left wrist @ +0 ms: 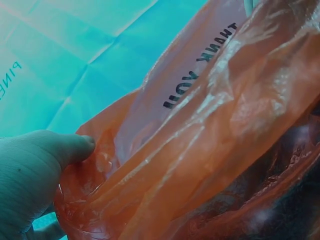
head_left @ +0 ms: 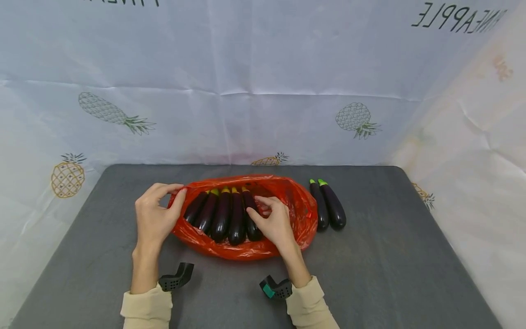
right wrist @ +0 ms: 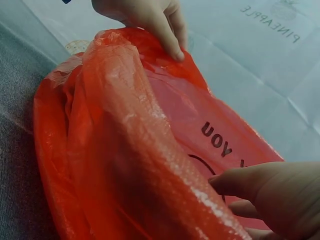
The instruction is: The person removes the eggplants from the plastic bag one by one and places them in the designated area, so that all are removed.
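A red plastic bag [head_left: 302,201] lies with its mouth spread wide. Several dark purple eggplants [head_left: 222,214] rest side by side inside it. At the bag's left end my left hand [head_left: 158,212] pinches the rim between thumb and fingers. The left wrist view shows that thumb [left wrist: 80,148] pressed on the film. My right hand [head_left: 273,221] reaches over the near rim into the bag, its thumb tip by the rightmost eggplant and its fingers loosely bent. In the right wrist view, that hand's fingers [right wrist: 240,182] are at the bag's opening, beside printed lettering.
Two more eggplants [head_left: 334,205] lie together on the dark grey table [head_left: 390,265], just right of the bag. Behind the table hangs a white sheet [head_left: 246,123] printed with pineapples. Black camera mounts [head_left: 176,278] sit at both wrists.
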A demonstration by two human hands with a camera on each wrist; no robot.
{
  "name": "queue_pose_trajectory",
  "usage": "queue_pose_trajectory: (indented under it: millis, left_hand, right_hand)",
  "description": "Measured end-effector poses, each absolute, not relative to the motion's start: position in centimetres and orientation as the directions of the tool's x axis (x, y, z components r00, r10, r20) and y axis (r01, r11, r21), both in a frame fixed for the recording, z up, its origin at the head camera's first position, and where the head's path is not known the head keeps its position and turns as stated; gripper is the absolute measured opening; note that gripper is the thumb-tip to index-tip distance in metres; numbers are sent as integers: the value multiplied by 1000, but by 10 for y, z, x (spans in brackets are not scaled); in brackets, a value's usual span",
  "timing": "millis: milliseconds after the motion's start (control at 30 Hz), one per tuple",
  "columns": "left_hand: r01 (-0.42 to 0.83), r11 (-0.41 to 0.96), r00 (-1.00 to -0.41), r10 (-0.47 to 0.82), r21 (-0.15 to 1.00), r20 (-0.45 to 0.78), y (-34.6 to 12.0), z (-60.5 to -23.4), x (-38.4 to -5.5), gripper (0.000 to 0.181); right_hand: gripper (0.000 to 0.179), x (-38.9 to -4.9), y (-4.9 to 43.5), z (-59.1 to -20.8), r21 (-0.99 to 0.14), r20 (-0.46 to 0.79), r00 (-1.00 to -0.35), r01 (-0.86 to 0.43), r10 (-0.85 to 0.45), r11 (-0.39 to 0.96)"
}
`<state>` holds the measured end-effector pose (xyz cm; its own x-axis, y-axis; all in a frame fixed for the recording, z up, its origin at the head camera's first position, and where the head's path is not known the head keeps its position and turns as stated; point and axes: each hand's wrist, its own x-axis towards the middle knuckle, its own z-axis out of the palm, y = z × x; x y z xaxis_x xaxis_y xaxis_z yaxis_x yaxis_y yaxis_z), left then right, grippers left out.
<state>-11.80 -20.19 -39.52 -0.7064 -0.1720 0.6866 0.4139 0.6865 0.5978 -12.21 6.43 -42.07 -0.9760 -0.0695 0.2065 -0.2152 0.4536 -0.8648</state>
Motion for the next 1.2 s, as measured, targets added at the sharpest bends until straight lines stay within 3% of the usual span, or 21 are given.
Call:
queue_pose_trajectory:
  millis: [1200]
  left_hand:
    - [412, 697, -700, -170, 587, 694, -203, -396, -118, 7]
  right_hand:
    - [45, -123, 63, -431, -845, 111, -988, -151, -107, 513]
